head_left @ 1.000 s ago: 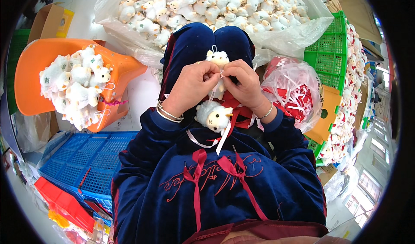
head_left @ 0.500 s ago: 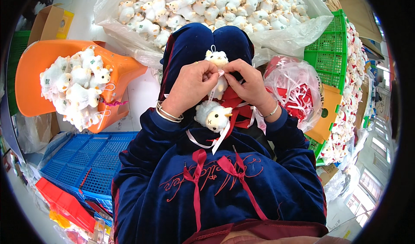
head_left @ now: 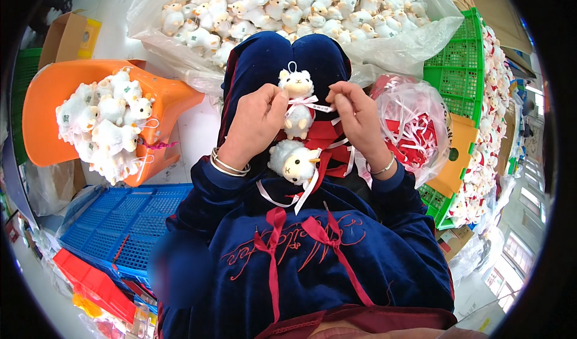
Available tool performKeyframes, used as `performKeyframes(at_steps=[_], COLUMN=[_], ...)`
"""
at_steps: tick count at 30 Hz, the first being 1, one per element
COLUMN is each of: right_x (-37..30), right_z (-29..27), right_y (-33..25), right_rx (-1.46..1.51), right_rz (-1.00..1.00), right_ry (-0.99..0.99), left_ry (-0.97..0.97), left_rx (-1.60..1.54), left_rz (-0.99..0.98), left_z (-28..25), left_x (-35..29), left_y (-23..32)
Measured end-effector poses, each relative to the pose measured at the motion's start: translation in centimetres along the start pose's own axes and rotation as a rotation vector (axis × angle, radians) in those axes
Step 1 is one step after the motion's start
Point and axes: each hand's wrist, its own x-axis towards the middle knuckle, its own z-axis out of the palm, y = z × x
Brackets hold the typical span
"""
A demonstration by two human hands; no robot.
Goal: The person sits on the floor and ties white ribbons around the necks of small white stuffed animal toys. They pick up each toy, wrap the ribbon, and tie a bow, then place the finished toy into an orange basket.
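Observation:
A small white plush sheep (head_left: pixel 297 84) with a hanging loop on its head stands upright on my lap, facing me. A thin white ribbon (head_left: pixel 309 102) crosses its neck and seems to be knotted there. My left hand (head_left: pixel 257 121) is closed at the ribbon's left side, thumb against the fingers. Beyond the other end, my right hand (head_left: pixel 356 115) pinches the ribbon's tail between thumb and fingertips. Just below, a second plush sheep (head_left: pixel 294 161) lies tilted on my lap, with white ribbon trailing from it. Red and white ribbons (head_left: pixel 330 143) lie beside it.
Ahead sits a large clear plastic bag (head_left: pixel 396 53) full of plush sheep. At left, an orange chair (head_left: pixel 48 113) bears several more, near a blue crate (head_left: pixel 135 219). A bag of ribbons (head_left: pixel 412 134) and a green crate (head_left: pixel 454 53) stand at right.
My hands have drawn apart from the sheep's neck, the right one moving outward with the ribbon's tail. The ribbon now shows stretched across the sheep, and its face and body are more visible.

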Motion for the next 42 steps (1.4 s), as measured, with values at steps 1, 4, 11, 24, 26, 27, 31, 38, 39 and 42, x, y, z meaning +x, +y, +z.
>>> performKeyframes(at_steps=[1,4,11,24,26,27,31,38,39,42], right_x=[0.3,0.7,1.6,2.7,2.7,2.7,2.6,1.8,1.7,1.6], right_z=[-0.4,-0.7,1.0,0.7,0.9,1.0,1.2,1.7,1.8,2.0], right_y=[0.0,-1.1,-2.7,-5.3,-5.2,-5.1,-5.7,-3.3,-3.1,-2.5], right_rx=[-0.032,-0.110,-0.210,-0.300,-0.274,-0.283,-0.197,0.042,0.071,0.135], right_rz=[-0.026,-0.015,0.030,0.135,0.162,0.152,0.282,0.362,0.365,0.365], right_ry=[0.021,0.050,-0.162,-0.218,-0.229,-0.222,-0.229,-0.224,-0.226,-0.225], left_ry=[-0.010,-0.052,-0.144,-0.125,-0.153,-0.167,-0.188,-0.087,-0.078,-0.055], left_rx=[0.005,0.049,0.268,0.420,0.431,0.436,0.289,0.083,0.042,0.021], left_rz=[-0.026,-0.074,-0.084,0.212,0.094,0.035,-0.127,-0.013,-0.042,-0.095], left_z=[0.0,-0.3,-0.3,-1.0,-0.9,-0.8,-0.7,0.0,0.0,0.2], left_x=[0.1,0.5,1.0,0.9,1.0,1.0,0.9,0.4,0.3,0.2], left_y=[0.0,-0.1,1.3,3.0,3.6,3.9,4.7,1.9,1.8,2.4])
